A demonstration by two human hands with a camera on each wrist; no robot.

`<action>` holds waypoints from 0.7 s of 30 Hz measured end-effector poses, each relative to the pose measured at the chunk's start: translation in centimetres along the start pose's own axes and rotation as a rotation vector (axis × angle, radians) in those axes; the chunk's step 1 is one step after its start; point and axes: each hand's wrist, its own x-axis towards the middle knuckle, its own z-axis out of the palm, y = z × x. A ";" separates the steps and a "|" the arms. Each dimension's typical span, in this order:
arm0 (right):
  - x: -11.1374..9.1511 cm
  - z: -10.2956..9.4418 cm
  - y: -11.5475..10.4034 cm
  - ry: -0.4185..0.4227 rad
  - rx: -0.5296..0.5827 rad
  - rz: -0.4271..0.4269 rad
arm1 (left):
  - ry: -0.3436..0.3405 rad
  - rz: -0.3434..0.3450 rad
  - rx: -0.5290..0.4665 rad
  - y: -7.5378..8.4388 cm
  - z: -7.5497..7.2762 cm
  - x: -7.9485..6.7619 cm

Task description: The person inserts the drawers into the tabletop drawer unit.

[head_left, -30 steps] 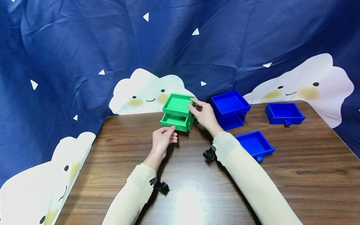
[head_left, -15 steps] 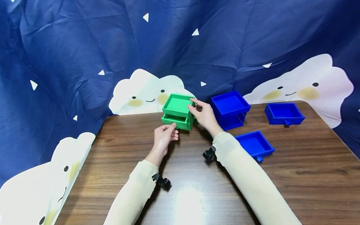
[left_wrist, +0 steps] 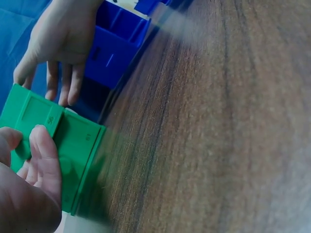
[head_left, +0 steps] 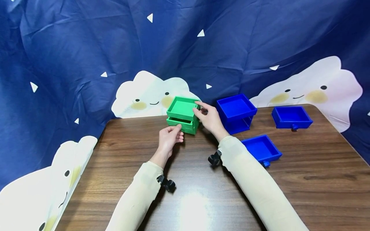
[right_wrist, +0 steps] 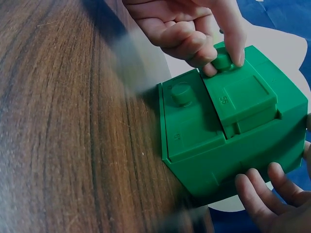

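Note:
A small green drawer cabinet [head_left: 182,107] with a tray-like top stands at the table's back edge. My left hand [head_left: 168,138] pinches the round knob of its upper drawer [head_left: 188,127], which sticks out a little at the front. Below, in the right wrist view, the lower drawer [right_wrist: 194,127] sits about flush, its knob [right_wrist: 182,94] untouched. My right hand [head_left: 212,121] holds the cabinet by its right side, thumb and index finger over the top rim, the other fingertips [right_wrist: 249,180] against the side wall. The drawer's inside is mostly hidden.
Right of the green cabinet stands a blue cabinet frame [head_left: 237,110] with open slots. Two loose blue drawers lie farther right, one near the back [head_left: 292,118] and one nearer [head_left: 262,149], partly behind my right sleeve. A dark blue cloth [head_left: 173,41] hangs behind the table [head_left: 130,141].
My left hand has moved forward, pushing the upper green drawer most of the way into the cabinet. The right hand has stayed in place on the cabinet.

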 end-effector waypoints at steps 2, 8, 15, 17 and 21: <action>0.0 0.0 0.0 0.001 0.010 -0.002 | 0.000 0.000 -0.003 0.1 0.1 0.0; 0.0 0.1 0.1 -0.007 0.021 0.001 | 0.005 -0.001 -0.014 0.0 0.1 0.4; 0.2 0.2 0.3 -0.001 0.032 -0.003 | 0.005 0.001 -0.024 0.0 0.3 0.7; 0.2 0.1 0.3 0.000 0.032 0.002 | 0.002 0.000 -0.026 0.0 0.3 0.8; 0.2 0.1 0.4 -0.001 0.017 0.011 | 0.002 -0.001 -0.032 0.0 0.5 1.0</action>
